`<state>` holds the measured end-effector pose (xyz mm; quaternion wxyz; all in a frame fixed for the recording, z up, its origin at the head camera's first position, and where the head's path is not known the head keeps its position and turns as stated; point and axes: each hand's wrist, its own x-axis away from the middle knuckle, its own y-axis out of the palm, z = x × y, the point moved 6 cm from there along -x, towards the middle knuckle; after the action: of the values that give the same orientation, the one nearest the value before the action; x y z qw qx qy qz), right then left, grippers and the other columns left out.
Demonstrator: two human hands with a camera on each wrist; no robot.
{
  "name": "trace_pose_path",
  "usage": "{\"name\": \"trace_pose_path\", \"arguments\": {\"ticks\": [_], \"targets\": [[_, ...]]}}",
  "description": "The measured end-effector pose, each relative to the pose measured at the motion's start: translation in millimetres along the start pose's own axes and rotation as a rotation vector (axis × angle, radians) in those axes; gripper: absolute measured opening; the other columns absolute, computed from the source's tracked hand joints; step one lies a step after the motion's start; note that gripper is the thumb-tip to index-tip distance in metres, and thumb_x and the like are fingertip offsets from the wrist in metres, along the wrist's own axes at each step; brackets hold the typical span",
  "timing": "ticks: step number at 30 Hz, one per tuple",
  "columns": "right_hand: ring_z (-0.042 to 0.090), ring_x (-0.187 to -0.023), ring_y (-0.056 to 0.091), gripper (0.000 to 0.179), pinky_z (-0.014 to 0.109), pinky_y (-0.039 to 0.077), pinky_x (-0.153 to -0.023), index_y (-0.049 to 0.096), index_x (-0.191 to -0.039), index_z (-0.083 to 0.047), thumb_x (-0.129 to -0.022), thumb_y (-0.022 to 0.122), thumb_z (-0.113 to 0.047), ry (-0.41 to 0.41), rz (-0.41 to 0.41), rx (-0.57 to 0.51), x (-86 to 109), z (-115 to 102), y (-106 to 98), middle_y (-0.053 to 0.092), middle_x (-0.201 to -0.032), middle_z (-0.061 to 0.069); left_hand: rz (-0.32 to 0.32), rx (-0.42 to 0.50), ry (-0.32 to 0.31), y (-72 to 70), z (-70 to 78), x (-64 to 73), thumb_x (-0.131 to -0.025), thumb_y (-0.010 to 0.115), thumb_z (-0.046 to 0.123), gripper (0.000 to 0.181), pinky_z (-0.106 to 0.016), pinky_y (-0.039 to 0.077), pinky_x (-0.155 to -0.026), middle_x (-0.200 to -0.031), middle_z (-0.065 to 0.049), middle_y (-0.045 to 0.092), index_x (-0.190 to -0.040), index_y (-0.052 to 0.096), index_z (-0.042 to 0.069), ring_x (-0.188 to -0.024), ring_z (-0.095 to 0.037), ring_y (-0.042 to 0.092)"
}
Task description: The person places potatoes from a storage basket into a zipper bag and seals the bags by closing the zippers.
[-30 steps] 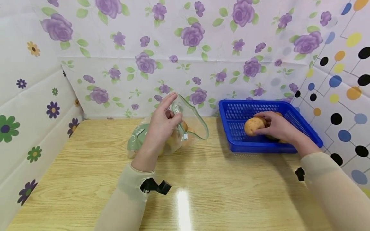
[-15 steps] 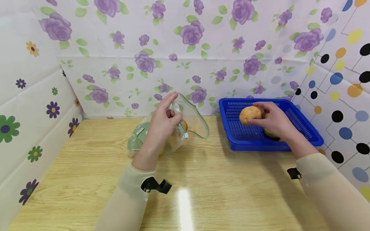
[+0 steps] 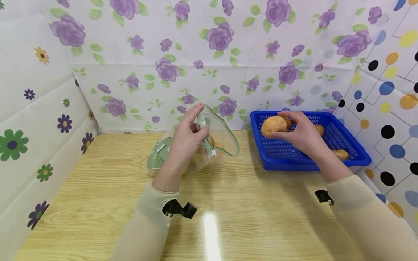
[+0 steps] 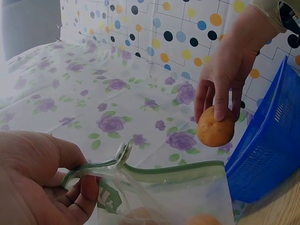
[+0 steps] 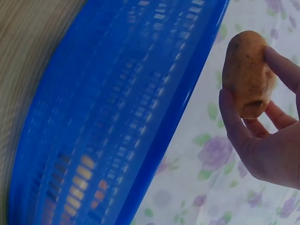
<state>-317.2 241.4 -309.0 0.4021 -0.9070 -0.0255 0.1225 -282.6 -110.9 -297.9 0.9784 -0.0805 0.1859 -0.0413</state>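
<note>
Since the earlier frame, the right hand had moved leftward with a potato. On the tabletop were the blue basket and, left of it, the transparent bag. Fingers of the left hand pinched the bag's edge; the right ones pinched the potato above the basket.

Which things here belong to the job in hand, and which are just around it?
Seemingly part of the job:
potato in the right hand
bag pinched by the left hand
blue basket
potatoes in the basket

Apparently just surroundings:
table
flowered wall sheet
dotted wall sheet
</note>
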Motion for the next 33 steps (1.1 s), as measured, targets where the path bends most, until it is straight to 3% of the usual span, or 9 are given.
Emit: {"name": "trace_pose_path", "arguments": {"ticks": [9, 25, 33], "targets": [[0.033, -0.124, 0.057, 0.074, 0.052, 0.054, -0.093, 0.056, -0.163, -0.016, -0.098, 0.087, -0.034, -0.047, 0.029, -0.047, 2.3, -35, 14, 0.057, -0.143, 0.013, -0.002, 0.002, 0.016, -1.2, 0.4, -2.5, -0.101, 0.064, -0.005, 0.070, -0.018, 0.038, -0.056, -0.171, 0.014, 0.040, -0.167, 0.050, 0.012, -0.072, -0.012, 0.044], [0.037, -0.133, 0.058, 0.070, 0.054, 0.061, -0.099, 0.060, -0.159, -0.013, -0.096, 0.090, -0.025, -0.116, 0.014, -0.164, 3.1, -73, 46, 0.049, -0.157, 0.016, 0.007, 0.018, 0.008, -0.7, 0.9, -2.2, -0.101, 0.065, -0.005, 0.069, -0.018, 0.040, -0.058, -0.170, 0.015, 0.041, -0.166, 0.051, 0.014, -0.074, -0.012, 0.046], [0.034, -0.130, 0.057, 0.071, 0.052, 0.061, -0.100, 0.062, -0.156, -0.012, -0.093, 0.093, -0.021, -0.173, -0.027, -0.241, -2.0, -93, 69, 0.051, -0.149, 0.013, 0.021, -0.013, 0.005, -0.7, 1.0, -1.8, -0.102, 0.065, -0.004, 0.068, -0.019, 0.040, -0.060, -0.169, 0.016, 0.042, -0.166, 0.053, 0.014, -0.074, -0.013, 0.043]]}}
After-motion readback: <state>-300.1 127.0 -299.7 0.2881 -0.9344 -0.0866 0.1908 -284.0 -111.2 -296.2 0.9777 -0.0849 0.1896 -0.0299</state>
